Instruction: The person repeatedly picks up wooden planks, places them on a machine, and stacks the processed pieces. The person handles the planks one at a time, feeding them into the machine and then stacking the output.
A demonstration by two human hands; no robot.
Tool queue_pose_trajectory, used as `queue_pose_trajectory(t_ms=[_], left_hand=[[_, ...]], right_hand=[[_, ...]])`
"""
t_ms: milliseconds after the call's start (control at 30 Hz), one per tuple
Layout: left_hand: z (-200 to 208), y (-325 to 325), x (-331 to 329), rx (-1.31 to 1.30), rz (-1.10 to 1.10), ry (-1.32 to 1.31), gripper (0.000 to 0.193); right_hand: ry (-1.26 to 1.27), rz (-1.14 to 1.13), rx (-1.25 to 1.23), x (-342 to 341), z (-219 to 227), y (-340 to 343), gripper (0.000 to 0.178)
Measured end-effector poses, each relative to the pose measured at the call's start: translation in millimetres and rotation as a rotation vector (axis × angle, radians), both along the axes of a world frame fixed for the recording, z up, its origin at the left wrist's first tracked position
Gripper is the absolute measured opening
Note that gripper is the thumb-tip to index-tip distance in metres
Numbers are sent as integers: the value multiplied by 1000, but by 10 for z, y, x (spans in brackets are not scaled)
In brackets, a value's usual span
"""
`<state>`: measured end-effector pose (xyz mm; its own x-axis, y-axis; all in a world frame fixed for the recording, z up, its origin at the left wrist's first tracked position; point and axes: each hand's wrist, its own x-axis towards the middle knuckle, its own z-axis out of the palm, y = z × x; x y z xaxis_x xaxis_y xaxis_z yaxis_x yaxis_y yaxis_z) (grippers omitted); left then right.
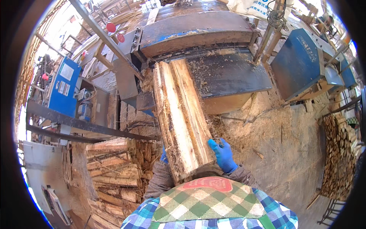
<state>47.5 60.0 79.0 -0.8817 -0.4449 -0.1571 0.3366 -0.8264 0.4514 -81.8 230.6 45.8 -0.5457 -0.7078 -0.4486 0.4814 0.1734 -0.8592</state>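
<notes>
In the head view, the split log slab rested on the saw bench. The right hand gripped its near edge; the left hand, mostly hidden, probably gripped too. Uneven pushing could have jammed it or dragged fingers forward.

White labels on blue control box at left; white sack top centre.

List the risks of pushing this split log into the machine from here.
1. The right hand grips the log at its rear edge; if the wood is drawn forward, the fingers may follow it toward the machine's opening.
2. The left hand is mostly hidden under the log and might get pinched.
3. The rough, splintery bark could snag the gloves.
</notes>
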Motion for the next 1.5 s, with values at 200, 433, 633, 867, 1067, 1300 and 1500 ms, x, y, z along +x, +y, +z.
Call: queue_pose_trajectory(t_ms=[200,433,633,867,1067,1300,1500], left_hand=[[-111,-176,114,66,-63,-21,88],[-52,-582,-156,37,-67,-16,88],[-123,-759,-305,74,-63,-17,88],[-318,-795,-401,120,-44,3,88],[-434,-800,-273,152,9,99,88],[-154,-774,209,40,142,-65,88],[149,-572,575,85,130,-308,81]], right_hand=[[290,-172,98,-223,217,-201,51],[203,-208,14,-651,405,-697,33],[606,-260,116,-834,214,-921,43],[1155,-297,218,-1354,225,-1782,40],[988,-368,289,-1612,343,-2307,45],[1113,-347,56,-1675,149,-2134,46],[273,444,-227,-187,7,-1056,85]])
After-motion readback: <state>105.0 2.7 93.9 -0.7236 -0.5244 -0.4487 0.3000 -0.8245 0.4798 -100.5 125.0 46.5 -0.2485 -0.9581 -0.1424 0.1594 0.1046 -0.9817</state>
